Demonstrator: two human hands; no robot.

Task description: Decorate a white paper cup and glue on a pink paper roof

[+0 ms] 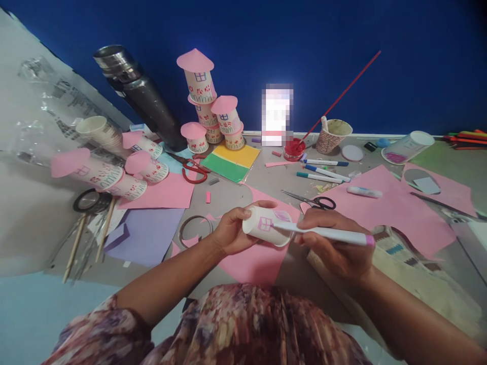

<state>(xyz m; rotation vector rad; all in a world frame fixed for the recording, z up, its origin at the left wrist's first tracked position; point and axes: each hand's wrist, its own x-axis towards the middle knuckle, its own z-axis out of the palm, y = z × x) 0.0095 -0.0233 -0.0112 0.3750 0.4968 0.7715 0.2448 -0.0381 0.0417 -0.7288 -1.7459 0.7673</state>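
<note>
Drawing a pink window on cup, gripped sideways in my left hand over pink paper; right hand pinches marker. Next stroke likely needs cup steady.

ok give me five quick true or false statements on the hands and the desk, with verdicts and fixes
1. The left hand holds a white paper cup. True.
2. The right hand is empty. False: it holds a white marker with a pinkish-purple end.
3. A window shape is drawn on the held cup. True.
4. The red-handled scissors lie to the right of the held cup in the picture. False: they lie farther back, to its left.
5. The tallest cup tower is topped by a pink cone roof. True.
</note>
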